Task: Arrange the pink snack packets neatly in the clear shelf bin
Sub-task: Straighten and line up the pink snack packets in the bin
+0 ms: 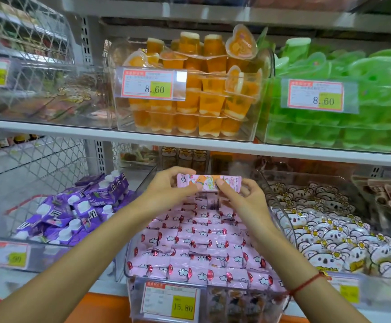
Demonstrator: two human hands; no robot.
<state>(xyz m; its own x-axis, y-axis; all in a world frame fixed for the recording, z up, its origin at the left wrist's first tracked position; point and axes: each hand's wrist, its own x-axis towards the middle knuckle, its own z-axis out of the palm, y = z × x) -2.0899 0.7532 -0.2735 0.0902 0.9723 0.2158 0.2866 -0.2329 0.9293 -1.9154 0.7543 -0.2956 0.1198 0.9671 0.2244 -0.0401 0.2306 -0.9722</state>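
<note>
Above clear plastic bin (129,273), hands grip glossy pink packets (208,182)

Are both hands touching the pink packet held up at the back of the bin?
Touching. The head view shows the left hand and right hand each pinching an end of the pink packet, thumbs on its front.
</note>
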